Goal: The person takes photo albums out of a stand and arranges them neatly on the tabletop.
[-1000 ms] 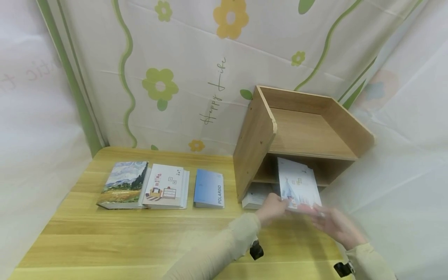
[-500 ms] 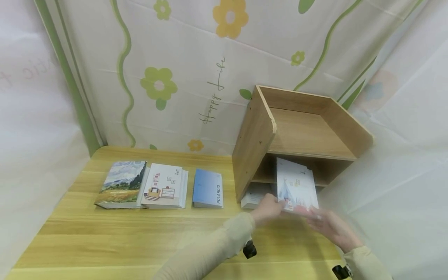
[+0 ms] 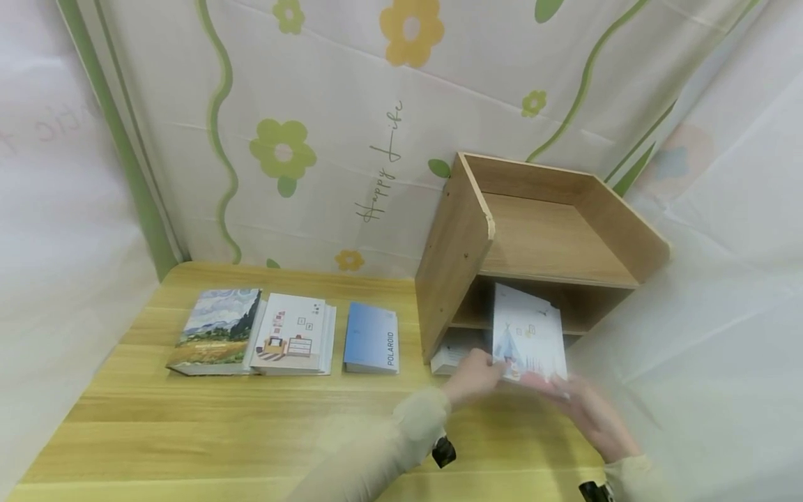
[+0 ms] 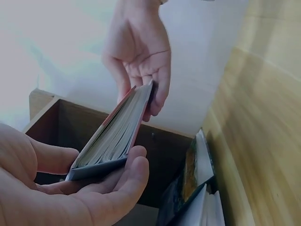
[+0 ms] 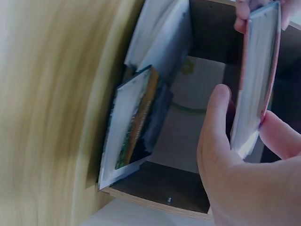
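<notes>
Apparently mid-transfer: left hand [image 3: 473,376] and right hand [image 3: 594,417], partly closed, pinch the tent-illustrated book [image 3: 530,336] by its near corners, fronting the wooden shelf unit [image 3: 453,258]; the next move seemingly requires clearing its boards.

Home-like study corner, whether in an actual home cannot be told. Beyond the fingers [image 4: 134,176] stands a light-brown, open-fronted wooden shelf unit [image 3: 453,272]; behind it hangs a white cloth curtain printed with green and yellow flowers [image 3: 332,104]. Below the fingers, a yellow wood-grained desk [image 3: 188,432]; to their left, flat rectangular picture-covered books [image 3: 213,335].
</notes>
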The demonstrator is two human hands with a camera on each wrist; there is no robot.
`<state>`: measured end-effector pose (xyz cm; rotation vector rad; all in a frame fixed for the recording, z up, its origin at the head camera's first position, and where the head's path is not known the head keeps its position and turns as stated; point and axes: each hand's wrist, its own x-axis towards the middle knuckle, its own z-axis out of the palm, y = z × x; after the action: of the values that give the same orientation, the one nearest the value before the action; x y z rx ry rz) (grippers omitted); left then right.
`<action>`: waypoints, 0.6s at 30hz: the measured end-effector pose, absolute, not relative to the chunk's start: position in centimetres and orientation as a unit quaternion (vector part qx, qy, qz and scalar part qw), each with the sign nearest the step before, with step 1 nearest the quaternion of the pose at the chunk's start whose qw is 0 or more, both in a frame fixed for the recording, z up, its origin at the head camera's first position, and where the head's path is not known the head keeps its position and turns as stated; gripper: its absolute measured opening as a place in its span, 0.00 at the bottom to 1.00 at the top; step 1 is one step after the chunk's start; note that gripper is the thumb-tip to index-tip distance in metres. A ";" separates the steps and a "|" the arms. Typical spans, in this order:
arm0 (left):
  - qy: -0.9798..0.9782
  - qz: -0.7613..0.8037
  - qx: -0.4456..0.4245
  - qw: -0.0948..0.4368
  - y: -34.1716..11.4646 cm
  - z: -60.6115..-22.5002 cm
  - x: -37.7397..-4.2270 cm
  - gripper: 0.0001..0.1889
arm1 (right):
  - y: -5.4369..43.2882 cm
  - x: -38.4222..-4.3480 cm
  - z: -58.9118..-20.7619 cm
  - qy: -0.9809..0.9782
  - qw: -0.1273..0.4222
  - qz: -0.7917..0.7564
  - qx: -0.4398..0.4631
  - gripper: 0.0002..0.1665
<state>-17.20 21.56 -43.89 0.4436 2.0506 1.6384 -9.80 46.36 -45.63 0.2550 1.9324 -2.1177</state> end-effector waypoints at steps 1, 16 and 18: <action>0.749 0.598 0.164 0.235 21.5 -44.0 -17.2 0.25 | 46.2 -9.7 -45.7 0.665 0.120 -0.731 0.090 0.15; 0.748 0.610 0.165 0.201 21.4 -45.1 -17.0 0.25 | 45.1 -9.4 -46.1 0.622 0.094 -0.774 0.075 0.18; 0.747 0.613 0.161 0.203 21.4 -45.0 -16.9 0.24 | 45.0 -9.3 -46.1 0.621 0.086 -0.775 0.079 0.17</action>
<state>-16.88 21.35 -45.04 0.4485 2.0840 1.7101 -9.31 44.97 -46.11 0.2360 1.8511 -2.3095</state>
